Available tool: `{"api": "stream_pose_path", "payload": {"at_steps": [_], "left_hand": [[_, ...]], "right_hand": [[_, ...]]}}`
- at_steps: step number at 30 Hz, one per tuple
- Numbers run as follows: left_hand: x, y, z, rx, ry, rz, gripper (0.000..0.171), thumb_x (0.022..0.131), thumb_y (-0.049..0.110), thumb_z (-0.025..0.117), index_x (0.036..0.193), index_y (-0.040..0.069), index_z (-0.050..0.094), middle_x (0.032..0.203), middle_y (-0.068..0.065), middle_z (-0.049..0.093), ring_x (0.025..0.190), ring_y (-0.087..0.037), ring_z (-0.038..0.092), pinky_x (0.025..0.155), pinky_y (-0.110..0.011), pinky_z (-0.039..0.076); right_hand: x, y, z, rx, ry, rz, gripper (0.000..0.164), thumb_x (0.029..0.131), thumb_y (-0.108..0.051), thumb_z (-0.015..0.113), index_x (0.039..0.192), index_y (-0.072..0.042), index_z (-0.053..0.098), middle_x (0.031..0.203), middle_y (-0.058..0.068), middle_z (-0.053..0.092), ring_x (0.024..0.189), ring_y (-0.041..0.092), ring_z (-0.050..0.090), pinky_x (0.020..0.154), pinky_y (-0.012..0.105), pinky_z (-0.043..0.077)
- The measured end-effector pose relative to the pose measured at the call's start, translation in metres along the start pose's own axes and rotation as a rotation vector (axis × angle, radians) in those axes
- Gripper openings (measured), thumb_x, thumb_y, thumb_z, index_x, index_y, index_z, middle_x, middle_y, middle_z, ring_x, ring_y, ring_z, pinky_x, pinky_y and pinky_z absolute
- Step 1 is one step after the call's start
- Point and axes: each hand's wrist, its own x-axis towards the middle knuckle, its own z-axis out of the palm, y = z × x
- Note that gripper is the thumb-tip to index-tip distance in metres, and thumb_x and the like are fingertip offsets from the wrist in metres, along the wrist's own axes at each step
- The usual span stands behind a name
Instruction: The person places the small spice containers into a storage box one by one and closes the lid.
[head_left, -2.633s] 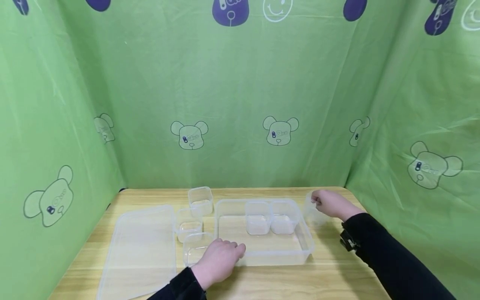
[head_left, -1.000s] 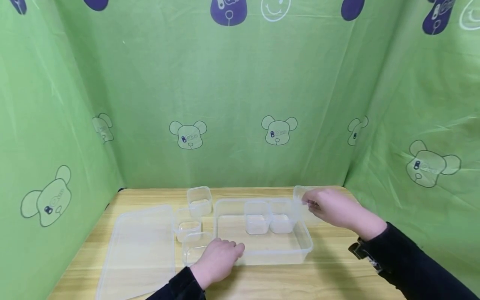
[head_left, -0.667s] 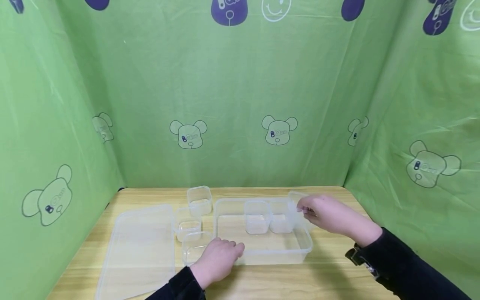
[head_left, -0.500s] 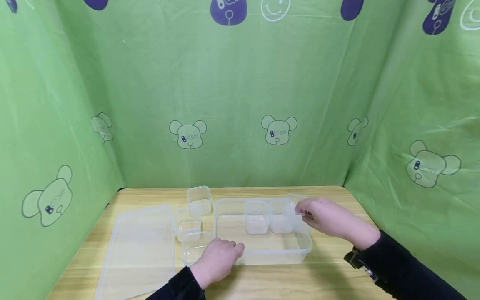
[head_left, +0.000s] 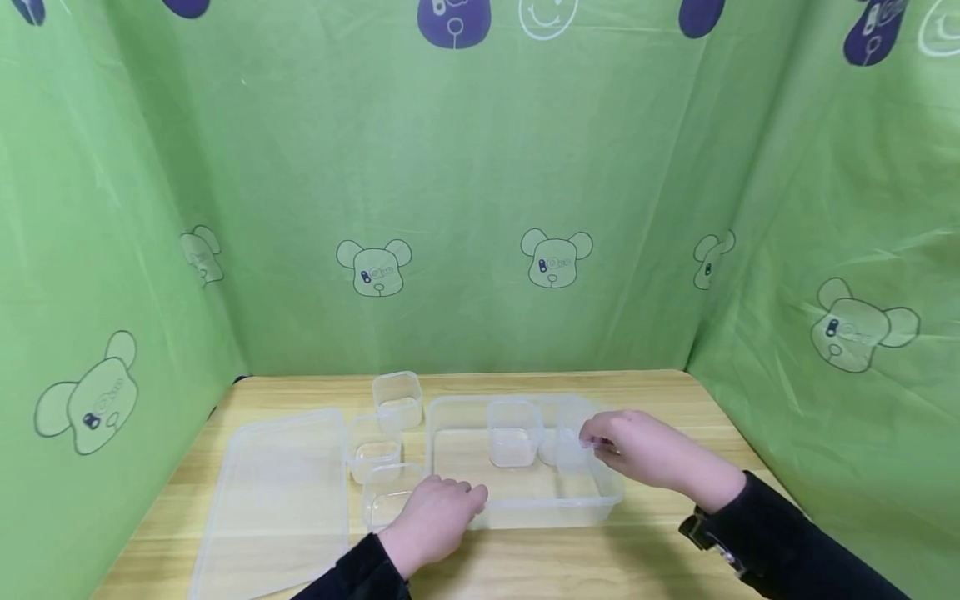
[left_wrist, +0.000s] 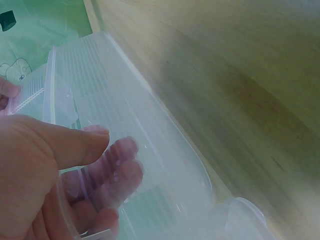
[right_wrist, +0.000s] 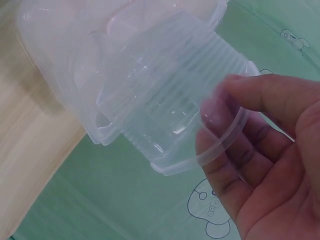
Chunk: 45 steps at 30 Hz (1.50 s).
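My left hand (head_left: 438, 521) grips the front wall of a large clear plastic box (head_left: 547, 515); through the plastic its fingers (left_wrist: 120, 165) show, with the thumb on the opposite side. With my right hand (head_left: 645, 450) I pinch the rim of a small clear container (right_wrist: 175, 100), which is over the right part of the box and tilted in the right wrist view. Inside the box, at the back, stands another small container (head_left: 513, 442). Beside it a second one is partly hidden by the held container. Whether the held container touches the box floor I cannot tell.
Left of the box stand a rear small container (head_left: 398, 402), a middle one (head_left: 375, 450) and a front one (head_left: 392, 496), the last partly behind my left hand. A large translucent lid (head_left: 273, 500) lies on the wooden table (head_left: 675, 542). Green curtains (head_left: 465, 167) enclose it.
My right hand has carried the small container from the table right of the box, leftward over its right wall and down into its right part. My left hand has stayed on the box.
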Motion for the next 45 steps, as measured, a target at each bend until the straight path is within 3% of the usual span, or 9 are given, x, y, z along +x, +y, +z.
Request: {"api": "stream_pose_path", "payload": {"at_steps": [9,30,38,45], "left_hand": [[-0.001,0.0,0.0,-0.007,0.001,-0.001,0.012,0.092,0.023,0.069,0.091,0.024,0.057,0.071,0.012,0.056,0.058,-0.006,0.047,0.051,-0.021,0.028],[-0.001,0.001,-0.001,-0.006,0.02,0.004,0.013,0.091,0.022,0.07,0.092,0.023,0.058,0.072,0.012,0.057,0.057,-0.005,0.047,0.051,-0.02,0.027],[-0.001,-0.001,0.0,0.008,0.043,0.012,0.014,0.09,0.021,0.071,0.091,0.023,0.058,0.07,0.012,0.056,0.056,-0.005,0.046,0.05,-0.02,0.026],[-0.001,0.0,0.0,0.01,0.036,0.012,0.014,0.09,0.022,0.071,0.091,0.023,0.057,0.07,0.012,0.056,0.057,-0.005,0.047,0.051,-0.02,0.027]], "right_hand": [[-0.001,0.0,0.012,0.018,-0.028,-0.047,0.024,0.079,0.012,0.071,0.092,-0.008,0.071,0.09,-0.002,0.069,0.083,0.012,0.067,0.073,0.031,0.057],[-0.011,0.006,0.039,0.077,-0.074,-0.031,0.028,0.077,0.012,0.069,0.085,-0.015,0.068,0.079,-0.011,0.059,0.073,0.001,0.053,0.067,0.026,0.054],[-0.013,0.007,0.043,0.055,-0.043,-0.071,0.026,0.075,0.013,0.069,0.085,-0.011,0.067,0.08,-0.007,0.062,0.074,0.004,0.057,0.067,0.027,0.054],[-0.013,0.005,0.046,0.069,-0.076,-0.037,0.025,0.077,0.012,0.07,0.088,-0.01,0.07,0.083,-0.005,0.065,0.076,0.007,0.061,0.07,0.028,0.055]]}}
